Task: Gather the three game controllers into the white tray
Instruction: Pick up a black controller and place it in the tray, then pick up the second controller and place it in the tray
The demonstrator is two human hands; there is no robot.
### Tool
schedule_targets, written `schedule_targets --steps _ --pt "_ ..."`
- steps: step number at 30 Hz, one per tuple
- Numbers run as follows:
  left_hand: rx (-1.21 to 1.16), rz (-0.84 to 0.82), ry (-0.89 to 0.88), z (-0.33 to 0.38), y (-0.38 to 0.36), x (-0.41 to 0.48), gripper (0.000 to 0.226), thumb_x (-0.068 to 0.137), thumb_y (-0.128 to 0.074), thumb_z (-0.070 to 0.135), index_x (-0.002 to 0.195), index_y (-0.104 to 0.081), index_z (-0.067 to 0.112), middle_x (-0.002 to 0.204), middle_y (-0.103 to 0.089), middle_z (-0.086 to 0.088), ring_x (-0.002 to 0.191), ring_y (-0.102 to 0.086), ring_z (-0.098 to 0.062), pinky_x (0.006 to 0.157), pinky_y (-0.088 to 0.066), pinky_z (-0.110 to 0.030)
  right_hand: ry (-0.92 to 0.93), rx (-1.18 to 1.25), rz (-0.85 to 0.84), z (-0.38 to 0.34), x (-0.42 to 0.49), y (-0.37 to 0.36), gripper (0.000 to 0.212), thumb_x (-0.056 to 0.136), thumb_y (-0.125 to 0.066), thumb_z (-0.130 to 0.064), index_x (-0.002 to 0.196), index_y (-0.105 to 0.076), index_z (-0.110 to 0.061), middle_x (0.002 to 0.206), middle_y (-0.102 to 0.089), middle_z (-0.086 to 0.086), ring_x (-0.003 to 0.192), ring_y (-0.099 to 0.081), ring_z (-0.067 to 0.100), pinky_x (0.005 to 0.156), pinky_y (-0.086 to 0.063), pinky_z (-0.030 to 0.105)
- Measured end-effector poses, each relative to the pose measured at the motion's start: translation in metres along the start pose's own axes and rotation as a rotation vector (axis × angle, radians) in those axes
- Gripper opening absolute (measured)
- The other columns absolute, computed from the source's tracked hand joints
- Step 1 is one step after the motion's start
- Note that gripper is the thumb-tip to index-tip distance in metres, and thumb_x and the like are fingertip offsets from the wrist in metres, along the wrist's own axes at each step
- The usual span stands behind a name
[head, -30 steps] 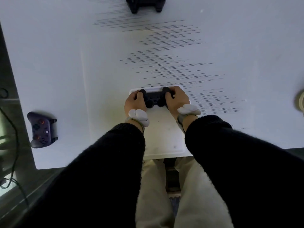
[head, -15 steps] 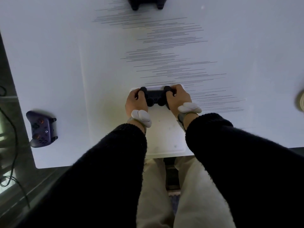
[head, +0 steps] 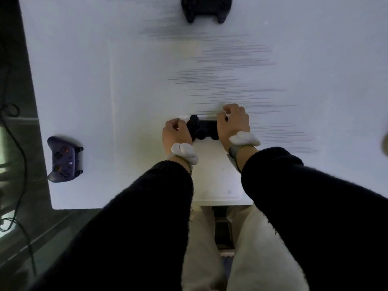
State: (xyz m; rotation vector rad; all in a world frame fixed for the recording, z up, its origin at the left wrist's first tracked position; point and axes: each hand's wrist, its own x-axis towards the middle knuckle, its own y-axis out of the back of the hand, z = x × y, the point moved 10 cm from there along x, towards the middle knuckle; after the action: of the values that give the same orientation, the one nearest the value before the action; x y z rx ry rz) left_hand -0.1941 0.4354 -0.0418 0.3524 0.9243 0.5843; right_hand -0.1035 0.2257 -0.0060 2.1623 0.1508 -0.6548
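A black controller (head: 202, 128) lies at the far end of the white tray (head: 216, 175), which sits at the table's near edge. My right hand (head: 233, 124) covers its right grip with fingers curled round it. My left hand (head: 176, 133) is beside the left grip, fingers curled, at most touching its edge. A purple controller (head: 65, 158) lies on the table's left edge, far from the tray. A second black controller (head: 205, 9) rests at the far side of the table, partly cut off by the frame's top edge.
The white table (head: 105, 80) ends close on the left and near sides. Dark cables (head: 19, 164) trail over the floor to the left. A round pale object (head: 385, 141) shows at the right border. My legs are under the tray's near edge.
My left hand has slid left off the controller's left grip. The right hand stays on the right grip. The view has shifted, showing more of the far controller.
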Motion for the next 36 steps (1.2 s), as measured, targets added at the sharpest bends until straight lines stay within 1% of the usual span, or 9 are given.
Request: schedule_targets --steps 4,8,15,19,22,26,31,33,36 --pt "0.001 0.050 -0.014 0.003 0.037 0.014 0.029 0.094 -0.048 0.032 0.117 -0.063 0.022 0.095 -0.062 0.012 0.094 -0.062 -0.020 0.078 -0.047 -0.025 0.152 -0.140 -0.079 -0.050 -0.003 -0.017 0.026 0.098 -0.047 -0.026 0.118 -0.060 -0.017 0.121 -0.059 0.005 0.112 -0.050 0.026 0.085 -0.042 0.037" --pt "0.123 0.180 -0.108 0.006 0.118 0.044 0.029 0.095 -0.053 0.030 0.120 -0.064 0.020 0.119 -0.067 -0.002 0.109 -0.063 -0.024 0.100 -0.049 -0.035 0.329 -0.246 -0.191 -0.101 -0.026 -0.057 0.025 0.097 -0.048 -0.023 0.116 -0.062 -0.015 0.118 -0.061 0.009 0.111 -0.051 0.030 0.091 -0.044 0.043" --pt "0.223 0.359 -0.116 -0.001 0.243 0.080 0.026 0.092 -0.051 0.031 0.111 -0.067 0.022 0.115 -0.069 -0.001 0.108 -0.064 -0.024 0.098 -0.050 -0.038 0.403 -0.162 -0.355 -0.146 -0.069 -0.141 0.023 0.096 -0.051 -0.018 0.115 -0.061 -0.010 0.117 -0.062 0.011 0.107 -0.057 0.030 0.095 -0.044 0.039" --pt "0.218 0.410 -0.064 -0.034 0.298 0.089 0.028 0.089 -0.048 0.033 0.109 -0.067 0.025 0.115 -0.069 -0.002 0.098 -0.065 -0.023 0.090 -0.051 -0.033 0.427 -0.105 -0.470 -0.170 -0.101 -0.201 0.024 0.097 -0.052 -0.021 0.117 -0.059 -0.010 0.117 -0.061 0.012 0.104 -0.058 0.031 0.088 -0.047 0.034" --pt "0.179 0.418 -0.014 -0.064 0.326 0.096 0.031 0.088 -0.047 0.033 0.110 -0.066 0.023 0.110 -0.072 -0.004 0.101 -0.068 -0.028 0.093 -0.055 -0.042 0.453 -0.104 -0.543 -0.187 -0.124 -0.241 0.026 0.099 -0.053 -0.023 0.120 -0.057 -0.009 0.118 -0.062 0.013 0.102 -0.060 0.030 0.079 -0.039 0.026" --pt "0.248 0.507 0.014 -0.089 0.352 0.099 0.034 0.090 -0.051 0.034 0.119 -0.064 0.023 0.125 -0.064 -0.005 0.118 -0.058 -0.028 0.102 -0.048 -0.046 0.373 -0.086 -0.642 -0.197 -0.139 -0.283 0.030 0.100 -0.054 -0.029 0.122 -0.056 -0.009 0.119 -0.065 0.014 0.103 -0.062 0.031 0.080 -0.041 0.026" --pt "0.221 0.427 0.060 -0.120 0.364 0.126 0.043 0.086 -0.054 0.052 0.118 -0.057 0.023 0.123 -0.060 -0.001 0.113 -0.059 -0.026 0.101 -0.048 -0.048 0.161 0.005 -0.680 -0.197 -0.152 -0.320 0.032 0.098 -0.054 -0.038 0.121 -0.056 -0.017 0.113 -0.066 0.007 0.091 -0.059 0.025 0.077 -0.039 0.027" --pt "0.159 0.355 0.144 -0.137 0.364 0.139 0.047 0.081 -0.055 0.059 0.113 -0.053 0.025 0.113 -0.061 0.002 0.104 -0.062 -0.025 0.096 -0.051 -0.044 -0.001 0.120 -0.706 -0.197 -0.158 -0.337 0.031 0.096 -0.054 -0.036 0.119 -0.056 -0.017 0.115 -0.066 0.013 0.091 -0.063 0.033 0.078 -0.048 0.038" --pt "0.133 0.269 0.236 -0.153 0.358 0.148 0.054 0.074 -0.053 0.071 0.105 -0.049 0.027 0.092 -0.058 0.008 0.092 -0.060 -0.024 0.081 -0.046 -0.035 -0.128 0.167 -0.769 -0.197 -0.168 -0.362 0.041 0.093 -0.053 -0.042 0.123 -0.055 -0.014 0.118 -0.066 0.018 0.103 -0.065 0.041 0.093 -0.052 0.056"
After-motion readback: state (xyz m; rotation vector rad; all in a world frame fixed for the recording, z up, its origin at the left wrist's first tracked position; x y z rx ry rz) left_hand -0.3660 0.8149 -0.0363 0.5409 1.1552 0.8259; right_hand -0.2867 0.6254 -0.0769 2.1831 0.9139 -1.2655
